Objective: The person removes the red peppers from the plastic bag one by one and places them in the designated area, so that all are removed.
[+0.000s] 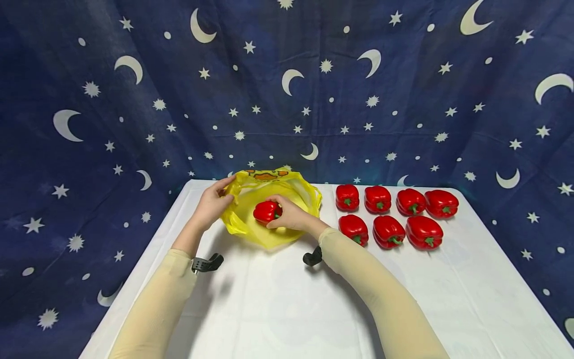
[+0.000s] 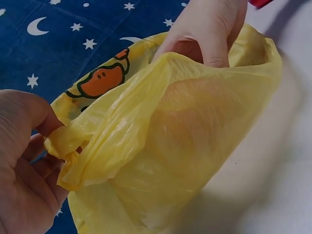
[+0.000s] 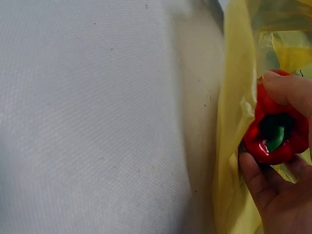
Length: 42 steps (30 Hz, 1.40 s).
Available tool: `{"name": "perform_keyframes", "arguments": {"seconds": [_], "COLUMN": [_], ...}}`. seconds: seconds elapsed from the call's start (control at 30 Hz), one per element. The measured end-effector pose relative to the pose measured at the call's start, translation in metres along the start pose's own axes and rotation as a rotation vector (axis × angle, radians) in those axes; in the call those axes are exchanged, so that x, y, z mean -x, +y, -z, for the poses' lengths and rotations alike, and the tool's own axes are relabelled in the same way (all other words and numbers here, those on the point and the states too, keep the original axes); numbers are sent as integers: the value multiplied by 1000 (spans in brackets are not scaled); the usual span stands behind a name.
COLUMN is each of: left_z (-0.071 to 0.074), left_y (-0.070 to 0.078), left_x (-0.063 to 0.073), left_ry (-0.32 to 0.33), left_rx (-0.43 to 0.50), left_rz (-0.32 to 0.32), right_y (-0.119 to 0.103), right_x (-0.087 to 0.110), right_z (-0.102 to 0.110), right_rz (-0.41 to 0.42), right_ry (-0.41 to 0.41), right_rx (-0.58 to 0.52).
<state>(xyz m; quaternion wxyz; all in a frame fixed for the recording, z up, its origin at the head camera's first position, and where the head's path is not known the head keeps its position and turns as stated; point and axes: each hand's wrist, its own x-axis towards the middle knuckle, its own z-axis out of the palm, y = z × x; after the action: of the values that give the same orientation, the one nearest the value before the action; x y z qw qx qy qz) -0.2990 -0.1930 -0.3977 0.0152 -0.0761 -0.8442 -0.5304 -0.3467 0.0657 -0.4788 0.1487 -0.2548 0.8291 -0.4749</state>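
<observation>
A yellow plastic bag (image 1: pixel 251 238) with an orange printed figure stands at the far middle of the table, its mouth spread wide. My left hand (image 1: pixel 213 203) pinches the bag's left rim; in the left wrist view the left hand (image 2: pixel 24 161) has the gathered handle between thumb and fingers. Inside the mouth, my right hand (image 1: pixel 291 214) grips a red bell pepper (image 1: pixel 265 212). The right wrist view shows this pepper (image 3: pixel 265 141) with its green stem facing the camera, thumb above and fingers below. Whatever lies deeper in the bag is hidden.
Several red bell peppers (image 1: pixel 388 232) stand in two rows on the right of the white table (image 1: pixel 287 309). Behind the table hangs a dark blue cloth (image 1: pixel 269 89) with moons and stars. Each wrist wears a black camera mount (image 1: pixel 207 263).
</observation>
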Motion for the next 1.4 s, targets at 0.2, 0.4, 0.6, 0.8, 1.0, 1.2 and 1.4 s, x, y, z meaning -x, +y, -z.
{"name": "perform_keyframes", "arguments": {"seconds": [0.2, 0.4, 0.6, 0.8, 1.0, 1.2, 1.4], "left_z": [3, 2, 1, 1, 3, 4, 5], "left_y": [3, -5, -7, -10, -12, -9, -9], "left_x": [1, -1, 0, 1, 1, 4, 4], "left_ry": [-3, 7, 1, 4, -4, -17, -21], "left_rx": [81, 113, 131, 103, 74, 59, 45], "left_rz": [61, 92, 76, 51, 41, 35, 41], "right_y": [1, -1, -2, -7, -17, -28, -33], "right_x": [1, 5, 8, 14, 26, 42, 57], "right_z": [0, -1, 0, 7, 21, 37, 56], "right_rz": [13, 9, -4, 17, 23, 24, 8], "right_ry": [3, 9, 15, 26, 51, 72, 93], "right_rx": [-5, 8, -4, -22, -18, -8, -12]}}
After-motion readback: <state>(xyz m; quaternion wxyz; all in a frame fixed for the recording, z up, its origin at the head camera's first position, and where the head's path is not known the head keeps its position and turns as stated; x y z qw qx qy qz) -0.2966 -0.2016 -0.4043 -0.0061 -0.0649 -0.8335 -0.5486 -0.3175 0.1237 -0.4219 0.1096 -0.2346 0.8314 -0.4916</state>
